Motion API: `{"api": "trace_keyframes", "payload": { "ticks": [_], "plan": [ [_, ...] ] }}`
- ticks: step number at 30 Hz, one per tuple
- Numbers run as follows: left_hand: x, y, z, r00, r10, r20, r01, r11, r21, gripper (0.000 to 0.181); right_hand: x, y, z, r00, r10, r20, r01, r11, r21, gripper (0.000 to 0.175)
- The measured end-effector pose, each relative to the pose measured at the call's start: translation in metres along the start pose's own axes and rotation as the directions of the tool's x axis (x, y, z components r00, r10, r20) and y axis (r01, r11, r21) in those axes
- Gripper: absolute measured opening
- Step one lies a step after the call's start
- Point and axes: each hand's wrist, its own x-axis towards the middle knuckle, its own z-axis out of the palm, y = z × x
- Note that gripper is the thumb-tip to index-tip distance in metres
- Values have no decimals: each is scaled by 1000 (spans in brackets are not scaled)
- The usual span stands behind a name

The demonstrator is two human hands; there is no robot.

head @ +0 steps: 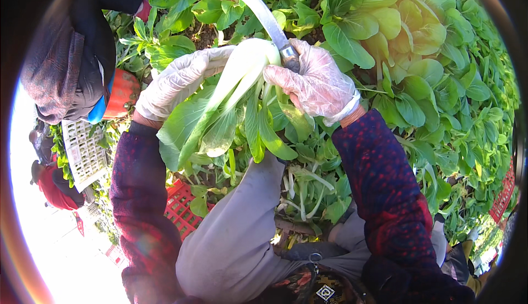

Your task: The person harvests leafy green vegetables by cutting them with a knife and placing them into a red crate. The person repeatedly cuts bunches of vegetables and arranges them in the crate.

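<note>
A head of bok choy (240,74) is held up in front of me, its pale base upward and its green leaves hanging down. My left hand (185,79), in a thin whitish glove, supports it from the left, with the fingertips hidden behind the base. In a thin clear plastic glove, my right hand (315,79) grips the handle of a curved harvesting knife (264,17). The blade rises up and left past the base of the bok choy. My right thumb is against the stalks, or very close to them.
Leafy bok choy plants (416,85) grow densely ahead and to the right. Cut leaves (307,196) lie by my legs. A red plastic crate (183,209) stands beside my left knee. Another person (82,56) bends by an orange bucket (121,93), near a white crate (84,151).
</note>
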Motion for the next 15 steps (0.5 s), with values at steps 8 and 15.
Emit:
{"api": "trace_keyframes", "payload": {
  "ticks": [8, 15],
  "plan": [
    [2, -27, -12, 969, -190, 160, 202, 978, -60, 50, 4, 16, 1, 985, -88, 150, 118, 973, -200, 31],
    [1, -13, 1, 974, -221, 44, 215, 970, 117, 61, 2, 14, 0, 978, -203, 53, 193, 773, -605, 18]
  ]
}}
